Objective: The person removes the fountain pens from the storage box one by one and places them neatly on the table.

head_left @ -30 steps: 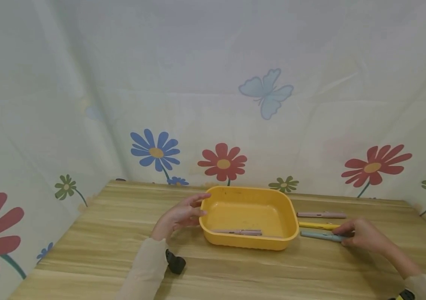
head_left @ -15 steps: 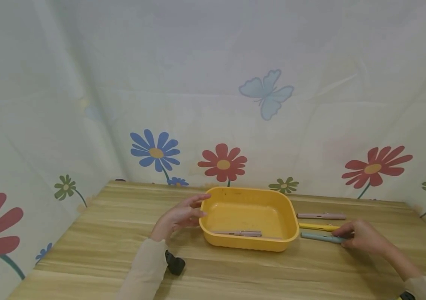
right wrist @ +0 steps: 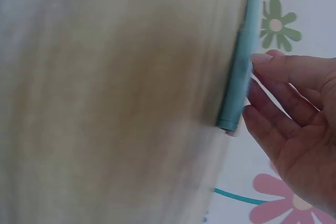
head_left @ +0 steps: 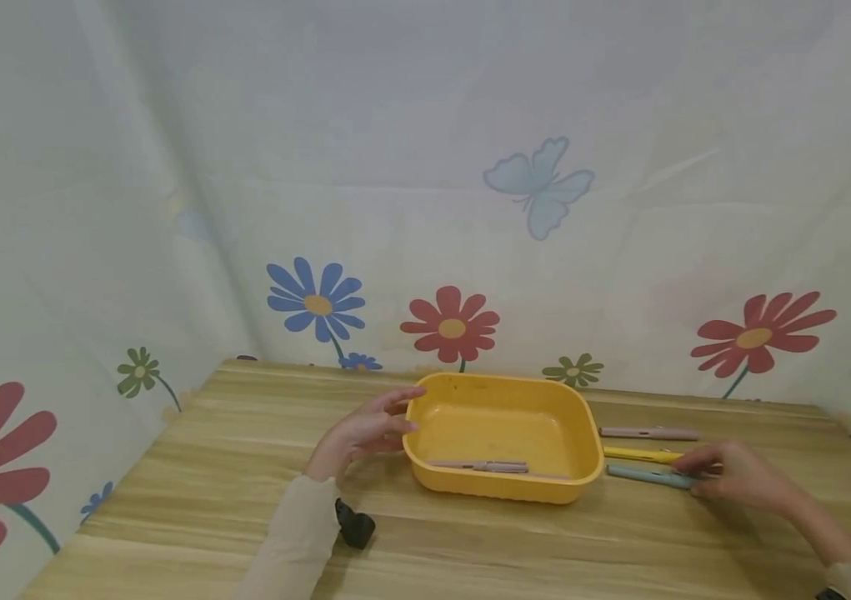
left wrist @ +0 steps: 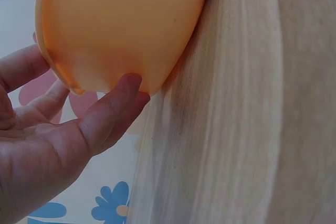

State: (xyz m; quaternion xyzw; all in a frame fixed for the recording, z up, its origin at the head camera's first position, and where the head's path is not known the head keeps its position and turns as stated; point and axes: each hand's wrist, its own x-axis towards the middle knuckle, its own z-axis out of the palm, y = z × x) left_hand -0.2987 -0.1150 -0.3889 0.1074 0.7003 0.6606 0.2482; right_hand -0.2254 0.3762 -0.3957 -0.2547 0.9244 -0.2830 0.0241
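On the wooden table stands a yellow plastic tray [head_left: 498, 488]. A pinkish-grey pen [head_left: 503, 467] lies inside it along the near wall. My left hand [head_left: 361, 427] holds the tray's left end; in the left wrist view fingertips [left wrist: 126, 85] rest against the outer wall and another finger reaches past the rim. Right of the tray, my right hand [head_left: 748, 477] pinches the right end of a teal pen [head_left: 638, 475] that lies along the table. Beyond it, a yellow pen [head_left: 637, 454] and a mauve pen [head_left: 650, 433] lie roughly parallel; the fingers hide the yellow one's right end.
A pale curtain [head_left: 365, 150] printed with flowers and a butterfly rises behind the table [head_left: 260, 442] and along its left side. A black wrist camera [head_left: 355, 527] sits at the left sleeve.
The head view has shifted slightly, so everything appears a little further right. Both hands keep their places at the tray and the teal pen.
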